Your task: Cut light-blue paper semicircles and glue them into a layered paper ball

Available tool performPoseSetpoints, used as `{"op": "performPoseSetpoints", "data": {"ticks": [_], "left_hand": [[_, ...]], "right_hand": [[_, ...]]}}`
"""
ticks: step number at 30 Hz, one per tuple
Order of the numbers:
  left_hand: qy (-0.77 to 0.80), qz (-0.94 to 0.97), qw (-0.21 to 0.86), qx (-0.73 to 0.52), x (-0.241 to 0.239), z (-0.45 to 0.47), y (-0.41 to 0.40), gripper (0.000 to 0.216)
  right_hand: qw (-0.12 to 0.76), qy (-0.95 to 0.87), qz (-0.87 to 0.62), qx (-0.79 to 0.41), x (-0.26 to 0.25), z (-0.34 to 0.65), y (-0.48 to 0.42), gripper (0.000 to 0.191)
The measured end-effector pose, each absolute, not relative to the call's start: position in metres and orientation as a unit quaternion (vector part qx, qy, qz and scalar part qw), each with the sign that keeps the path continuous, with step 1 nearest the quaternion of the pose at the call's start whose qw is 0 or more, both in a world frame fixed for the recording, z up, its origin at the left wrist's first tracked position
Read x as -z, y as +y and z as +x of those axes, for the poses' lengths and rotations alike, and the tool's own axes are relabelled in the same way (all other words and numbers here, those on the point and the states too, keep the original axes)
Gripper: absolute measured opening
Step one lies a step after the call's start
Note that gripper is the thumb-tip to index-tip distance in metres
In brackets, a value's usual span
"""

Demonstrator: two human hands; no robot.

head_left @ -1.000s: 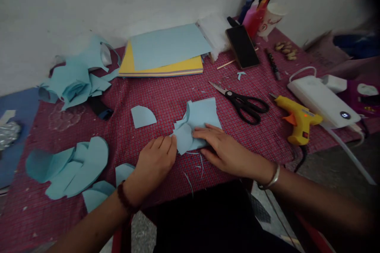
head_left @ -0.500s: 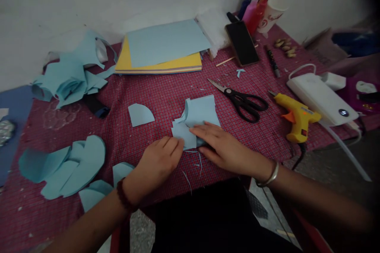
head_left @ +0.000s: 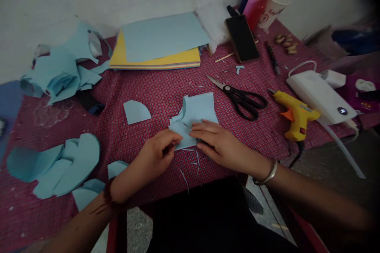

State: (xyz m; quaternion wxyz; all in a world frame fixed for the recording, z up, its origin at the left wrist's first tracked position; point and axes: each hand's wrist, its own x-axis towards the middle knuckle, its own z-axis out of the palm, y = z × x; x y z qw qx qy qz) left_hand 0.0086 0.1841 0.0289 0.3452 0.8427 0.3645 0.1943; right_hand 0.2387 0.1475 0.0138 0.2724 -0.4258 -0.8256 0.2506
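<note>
A folded light-blue paper piece (head_left: 197,112) lies on the red checked tablecloth (head_left: 166,91) near the front edge. My left hand (head_left: 156,154) pinches the paper's lower left corner with curled fingers. My right hand (head_left: 221,146) lies with fingers stretched flat, pressing down on the paper's near edge. A small blue cut quarter-round (head_left: 135,111) sits just left of the paper.
Black scissors (head_left: 242,97) and a yellow glue gun (head_left: 293,116) lie to the right, beside a white power bank (head_left: 319,95). A stack of blue and yellow sheets (head_left: 158,45), a phone (head_left: 242,37) and a cup stand at the back. Blue cut shapes (head_left: 59,164) and scraps (head_left: 59,73) fill the left.
My left hand has slid right and forward, closing its fingers on the paper's corner. My right hand stays pressed on the paper. The view has shifted slightly.
</note>
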Motion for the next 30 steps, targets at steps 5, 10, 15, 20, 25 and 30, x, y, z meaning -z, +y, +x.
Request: {"op": "performPoseSetpoints", "data": {"ticks": [5, 10, 15, 20, 25, 30], "left_hand": [[0.378, 0.815, 0.376, -0.228, -0.026, 0.000, 0.177, 0.021], [0.395, 0.823, 0.318, -0.257, -0.017, -0.002, 0.170, 0.018], [0.399, 0.821, 0.309, -0.267, -0.016, -0.003, 0.168, 0.021], [0.381, 0.831, 0.303, -0.269, -0.018, -0.003, 0.170, 0.017], [0.371, 0.829, 0.318, -0.273, -0.017, -0.004, 0.171, 0.016], [0.362, 0.823, 0.329, -0.289, -0.017, -0.004, 0.171, 0.015]], "right_hand": [[0.279, -0.818, -0.430, -0.260, -0.011, 0.239, 0.147, 0.036], [0.288, -0.812, -0.435, -0.261, -0.008, 0.239, 0.148, 0.037], [0.288, -0.809, -0.450, -0.244, -0.007, 0.238, 0.148, 0.030], [0.290, -0.811, -0.446, -0.242, -0.009, 0.239, 0.148, 0.031], [0.285, -0.814, -0.443, -0.244, -0.009, 0.240, 0.147, 0.029], [0.284, -0.817, -0.436, -0.248, -0.010, 0.241, 0.147, 0.031]]}}
